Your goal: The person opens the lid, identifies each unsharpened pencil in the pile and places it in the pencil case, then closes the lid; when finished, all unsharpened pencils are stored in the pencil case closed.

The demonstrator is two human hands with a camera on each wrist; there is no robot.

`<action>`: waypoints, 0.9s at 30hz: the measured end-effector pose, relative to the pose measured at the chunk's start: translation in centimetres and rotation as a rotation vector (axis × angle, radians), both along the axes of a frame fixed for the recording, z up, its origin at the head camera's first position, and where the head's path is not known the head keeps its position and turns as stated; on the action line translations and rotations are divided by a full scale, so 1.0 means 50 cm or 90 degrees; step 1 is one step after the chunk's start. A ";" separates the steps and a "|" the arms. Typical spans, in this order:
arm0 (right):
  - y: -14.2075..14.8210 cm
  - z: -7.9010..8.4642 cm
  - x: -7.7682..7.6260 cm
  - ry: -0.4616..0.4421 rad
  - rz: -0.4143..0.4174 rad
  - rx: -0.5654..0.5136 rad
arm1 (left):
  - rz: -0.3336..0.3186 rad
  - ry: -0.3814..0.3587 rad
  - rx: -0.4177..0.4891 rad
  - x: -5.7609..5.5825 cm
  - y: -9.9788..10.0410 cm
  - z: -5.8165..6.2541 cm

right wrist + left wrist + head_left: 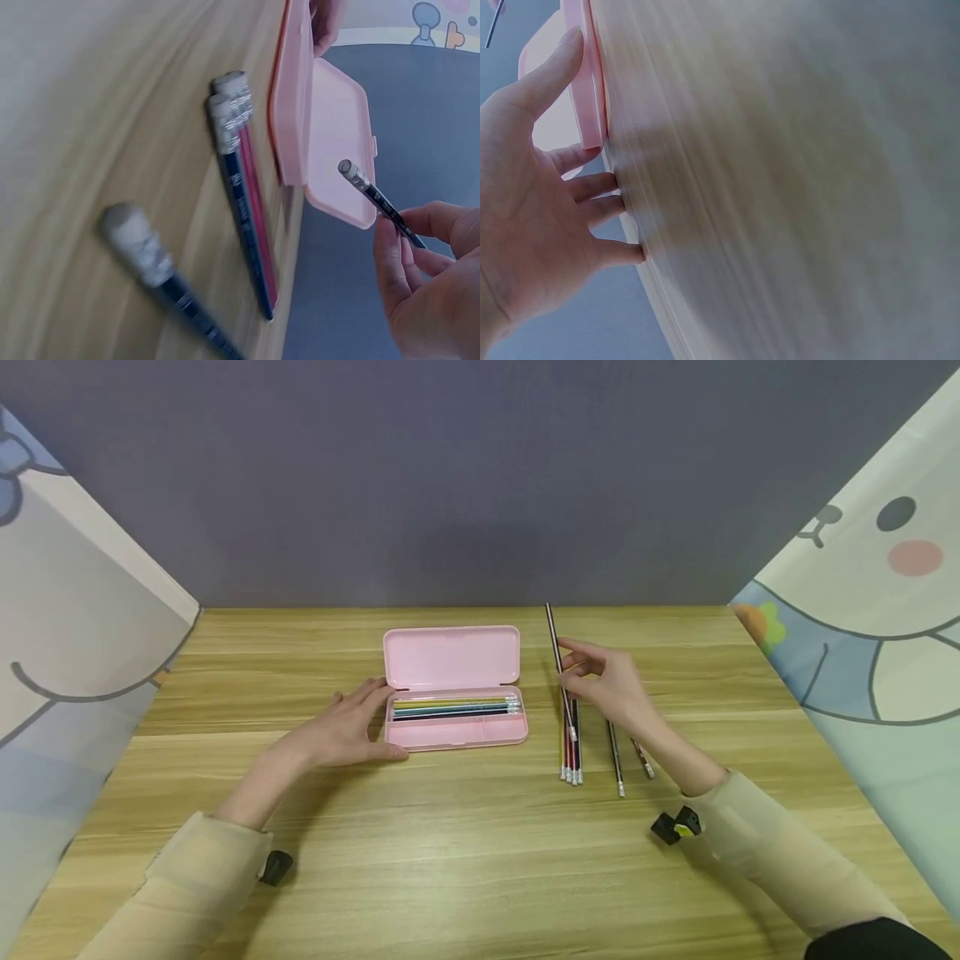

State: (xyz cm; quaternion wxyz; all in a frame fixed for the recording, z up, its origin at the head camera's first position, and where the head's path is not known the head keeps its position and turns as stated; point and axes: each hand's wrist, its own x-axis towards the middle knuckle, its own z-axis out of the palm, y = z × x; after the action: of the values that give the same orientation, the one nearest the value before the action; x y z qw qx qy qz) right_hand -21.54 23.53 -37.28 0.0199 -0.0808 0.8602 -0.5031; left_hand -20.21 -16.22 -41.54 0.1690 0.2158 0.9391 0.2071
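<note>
A pink pencil case (452,658) lies with its lid raised, several pencils (450,708) side by side in its back compartment. At the case's left end rests my left hand (348,727), fingers spread and fairly straight. Its thumb (559,66) touches the front wall and a fingertip meets the end. To the right of the case, my right hand (607,681) pinches a dark pencil (553,635) between thumb and fingers. That pencil slants, its eraser end towards me, above a bunch of loose pencils (570,760). In the right wrist view its silver ferrule (355,175) points away from the fingers.
Beside the bunch, a dark pencil (616,760) and a reddish-brown pencil (643,758) lie apart, partly under the right hand and forearm. The wooden table (450,843) ends at a grey panel (450,485) behind. Cartoon-printed panels (892,635) flank both sides.
</note>
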 end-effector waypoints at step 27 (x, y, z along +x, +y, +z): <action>-0.170 -0.006 -0.071 0.126 0.224 0.095 | 0.003 0.004 0.000 -0.001 0.000 -0.001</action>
State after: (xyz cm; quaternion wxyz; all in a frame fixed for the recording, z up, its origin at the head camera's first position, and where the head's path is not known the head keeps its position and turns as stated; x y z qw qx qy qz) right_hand -25.10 15.04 -37.57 0.0286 -0.2772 0.8655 -0.4163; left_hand -20.24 -16.21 -41.60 0.1655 0.2141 0.9402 0.2070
